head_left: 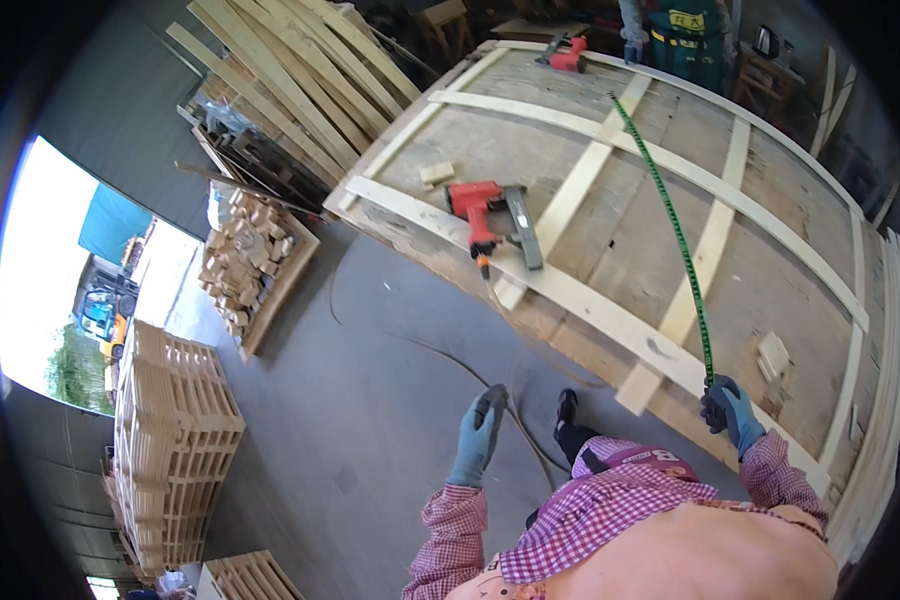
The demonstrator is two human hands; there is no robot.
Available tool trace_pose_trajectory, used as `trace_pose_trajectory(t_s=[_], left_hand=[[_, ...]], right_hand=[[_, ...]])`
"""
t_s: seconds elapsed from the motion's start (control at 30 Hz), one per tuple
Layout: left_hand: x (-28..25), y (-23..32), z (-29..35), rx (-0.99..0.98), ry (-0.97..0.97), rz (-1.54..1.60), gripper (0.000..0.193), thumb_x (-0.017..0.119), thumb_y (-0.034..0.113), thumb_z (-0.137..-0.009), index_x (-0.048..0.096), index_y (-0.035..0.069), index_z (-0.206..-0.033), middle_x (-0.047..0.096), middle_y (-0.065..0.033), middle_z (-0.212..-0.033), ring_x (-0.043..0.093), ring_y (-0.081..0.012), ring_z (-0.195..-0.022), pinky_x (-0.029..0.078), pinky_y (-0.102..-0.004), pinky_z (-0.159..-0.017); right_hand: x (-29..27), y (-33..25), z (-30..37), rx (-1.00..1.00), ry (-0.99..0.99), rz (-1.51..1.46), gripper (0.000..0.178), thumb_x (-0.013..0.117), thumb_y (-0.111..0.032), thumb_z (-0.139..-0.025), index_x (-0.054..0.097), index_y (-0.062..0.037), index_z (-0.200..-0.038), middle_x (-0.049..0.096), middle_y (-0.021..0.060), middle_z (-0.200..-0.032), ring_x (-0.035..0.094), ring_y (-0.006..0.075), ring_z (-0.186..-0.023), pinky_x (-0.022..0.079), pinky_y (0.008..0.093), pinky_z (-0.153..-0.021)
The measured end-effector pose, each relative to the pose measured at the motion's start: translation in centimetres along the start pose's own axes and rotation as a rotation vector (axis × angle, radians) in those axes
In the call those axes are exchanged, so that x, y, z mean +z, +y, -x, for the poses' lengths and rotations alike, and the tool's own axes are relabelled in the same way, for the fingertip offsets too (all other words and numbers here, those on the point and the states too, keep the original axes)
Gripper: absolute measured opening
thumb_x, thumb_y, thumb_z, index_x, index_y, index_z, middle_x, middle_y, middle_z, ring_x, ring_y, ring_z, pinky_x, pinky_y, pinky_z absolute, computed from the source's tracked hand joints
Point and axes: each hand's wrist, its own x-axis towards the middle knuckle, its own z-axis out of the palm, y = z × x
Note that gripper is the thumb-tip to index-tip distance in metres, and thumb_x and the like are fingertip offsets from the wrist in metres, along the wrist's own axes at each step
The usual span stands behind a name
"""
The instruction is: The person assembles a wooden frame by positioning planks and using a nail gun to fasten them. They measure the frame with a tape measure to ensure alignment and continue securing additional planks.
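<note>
My right hand (733,412), in a blue glove with dark fingers, is closed around the near end of a green tape measure (675,220). The blade stretches away across a frame of pale wooden slats (570,205) lying on a worktable. It bows slightly, and its far end lies near a crossing of two slats. My left hand (480,430), gloved alike, hangs over the floor short of the table's edge. Its fingers are curled together, with nothing visible in them; a thin hose passes beside it. A red and grey nail gun (490,220) lies on the frame's near slat.
Another red nail gun (568,56) lies at the far edge, near a person in a dark apron (688,50). Small wood blocks (772,356) sit on the tabletop. An air hose (440,352) trails over the floor. Leftward are a pallet of offcuts (245,255), stacked pallets (170,440) and leaning boards (290,75).
</note>
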Motion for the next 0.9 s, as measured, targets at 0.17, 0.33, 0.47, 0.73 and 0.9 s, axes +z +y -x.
trace_pose_trajectory(t_s=[0.17, 0.33, 0.47, 0.73, 0.9], left_hand=[[-2.9, 1.5, -8.2, -0.174, -0.064, 0.018, 0.038, 0.053, 0.019, -0.096, 0.05, -0.004, -0.126, 0.057, -0.0128, -0.12, 0.056, -0.0232, -0.109, 0.044, -0.0382, -0.098], [-6.9, 4.9, -15.5, -0.245, -0.014, -0.117, 0.036, 0.052, 0.016, -0.096, 0.05, -0.004, -0.126, 0.059, -0.0109, -0.119, 0.057, -0.0208, -0.107, 0.046, -0.0341, -0.094], [-6.0, 7.0, -24.5, -0.266, -0.203, -0.22, 0.039, 0.049, 0.02, -0.098, 0.047, -0.004, -0.129, 0.056, -0.0145, -0.123, 0.055, -0.0244, -0.112, 0.043, -0.0368, -0.098], [5.9, 9.1, -44.0, -0.307, -0.958, -0.205, 0.048, 0.045, 0.027, -0.099, 0.036, 0.003, -0.14, 0.047, -0.0102, -0.134, 0.048, -0.019, -0.121, 0.04, -0.0329, -0.101], [2.8, 8.0, -56.8, -0.343, -0.957, -0.096, 0.041, 0.046, 0.032, -0.099, 0.048, 0.004, -0.129, 0.055, -0.0054, -0.118, 0.052, -0.0146, -0.108, 0.045, -0.0287, -0.092]], right_hand=[[4.9, -1.2, -10.0, -0.054, 0.013, -0.108, 0.026, 0.064, -0.013, -0.082, 0.057, -0.0072, -0.106, 0.061, 0.006, -0.077, 0.061, 0.0161, -0.06, 0.048, 0.0286, -0.047], [8.5, -7.0, -13.0, -0.061, -0.041, -0.003, 0.021, 0.062, -0.012, -0.083, 0.057, -0.0072, -0.102, 0.057, 0.004, -0.073, 0.056, 0.0125, -0.056, 0.046, 0.0266, -0.044], [6.9, -9.8, -15.6, -0.029, 0.031, 0.135, 0.021, 0.06, -0.011, -0.082, 0.056, -0.0061, -0.102, 0.054, 0.0026, -0.07, 0.048, 0.0105, -0.048, 0.04, 0.0245, -0.04], [29.9, -18.8, -21.3, -0.046, -0.146, -0.247, 0.03, 0.053, -0.015, -0.092, 0.044, -0.0074, -0.119, 0.057, 0.0077, -0.092, 0.057, 0.0136, -0.066, 0.051, 0.0281, -0.053], [48.6, -21.6, -32.2, -0.481, 0.096, -0.224, 0.02, 0.051, -0.015, -0.096, 0.051, -0.0036, -0.112, 0.058, 0.003, -0.081, 0.054, 0.0085, -0.062, 0.046, 0.0244, -0.053]])
